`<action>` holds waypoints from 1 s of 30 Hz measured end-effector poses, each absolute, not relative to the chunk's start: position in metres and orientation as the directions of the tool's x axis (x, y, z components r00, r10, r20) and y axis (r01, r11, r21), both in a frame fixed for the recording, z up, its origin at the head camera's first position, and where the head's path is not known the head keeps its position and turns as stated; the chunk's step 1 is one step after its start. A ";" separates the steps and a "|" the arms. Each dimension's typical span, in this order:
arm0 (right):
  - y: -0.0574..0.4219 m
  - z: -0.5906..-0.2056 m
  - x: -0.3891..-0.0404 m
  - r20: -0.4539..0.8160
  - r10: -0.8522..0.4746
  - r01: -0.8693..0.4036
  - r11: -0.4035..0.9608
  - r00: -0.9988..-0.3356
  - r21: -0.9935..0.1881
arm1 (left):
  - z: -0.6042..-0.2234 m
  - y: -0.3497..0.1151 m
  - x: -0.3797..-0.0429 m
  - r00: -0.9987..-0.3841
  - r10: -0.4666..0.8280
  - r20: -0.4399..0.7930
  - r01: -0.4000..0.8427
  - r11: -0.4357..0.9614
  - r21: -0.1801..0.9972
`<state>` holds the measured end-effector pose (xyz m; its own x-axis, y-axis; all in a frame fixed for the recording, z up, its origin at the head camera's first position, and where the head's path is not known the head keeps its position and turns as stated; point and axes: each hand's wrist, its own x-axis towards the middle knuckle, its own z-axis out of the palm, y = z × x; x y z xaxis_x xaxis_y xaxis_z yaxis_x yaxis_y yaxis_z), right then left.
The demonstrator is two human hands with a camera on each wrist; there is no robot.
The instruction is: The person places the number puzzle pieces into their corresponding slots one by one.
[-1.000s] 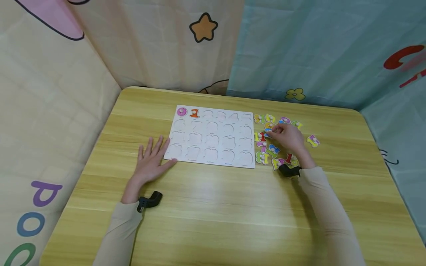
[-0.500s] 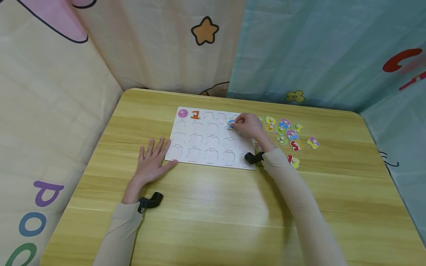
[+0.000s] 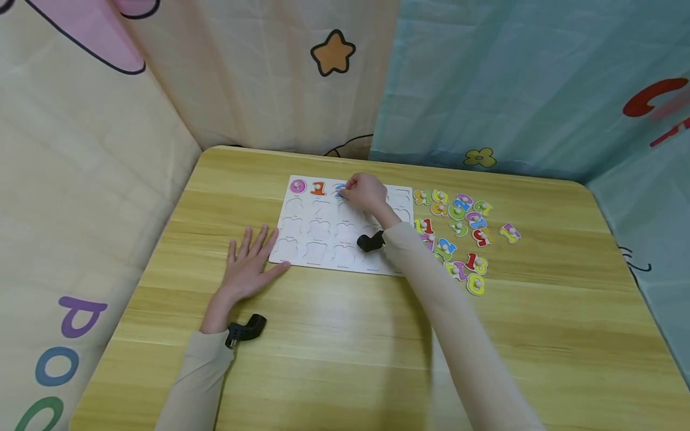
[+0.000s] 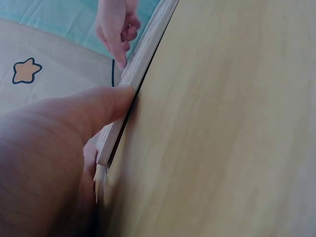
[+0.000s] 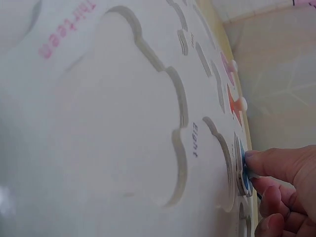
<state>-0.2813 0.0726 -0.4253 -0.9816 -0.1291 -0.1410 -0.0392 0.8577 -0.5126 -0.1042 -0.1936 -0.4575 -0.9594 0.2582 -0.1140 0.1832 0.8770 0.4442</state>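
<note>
A white number puzzle board with shallow cut-outs lies on the table. Its top row holds a pink zero piece and an orange one piece. My right hand pinches a blue puzzle piece by its knob, at the third cut-out of that row. In the right wrist view the piece's edge stands slightly proud of the board. My left hand lies flat with fingers spread at the board's lower left corner, its thumb against the front edge.
Several colourful number pieces are scattered right of the board, some overlapping. A purple-and-yellow piece lies farther right, apart from them. Printed curtains hang behind the table.
My right hand has picked the blue piece from the pile and carried it left across the board to the third top cut-out. My left hand has stayed in place.
</note>
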 end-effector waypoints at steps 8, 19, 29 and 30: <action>0.061 -0.419 -0.281 -0.129 -0.103 -0.022 0.857 -0.986 -0.514 | -0.456 -0.194 -0.105 -0.959 0.263 -0.104 0.192 0.877 0.441; 0.062 -0.424 -0.283 -0.144 -0.095 -0.007 0.857 -0.985 -0.515 | -0.456 -0.193 -0.104 -0.960 0.261 -0.102 0.192 0.877 0.440; 0.062 -0.425 -0.282 -0.166 -0.108 -0.010 0.863 -0.980 -0.505 | -0.457 -0.194 -0.104 -0.960 0.259 -0.109 0.188 0.880 0.436; 0.064 -0.425 -0.282 -0.168 -0.115 -0.015 0.862 -0.979 -0.506 | -0.457 -0.193 -0.104 -0.960 0.258 -0.110 0.187 0.881 0.435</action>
<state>-0.2819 0.0643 -0.4255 -0.9791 -0.1151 -0.1678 -0.0147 0.8624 -0.5060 -0.1041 -0.1935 -0.4575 -0.9598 0.2585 -0.1096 0.1874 0.8805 0.4354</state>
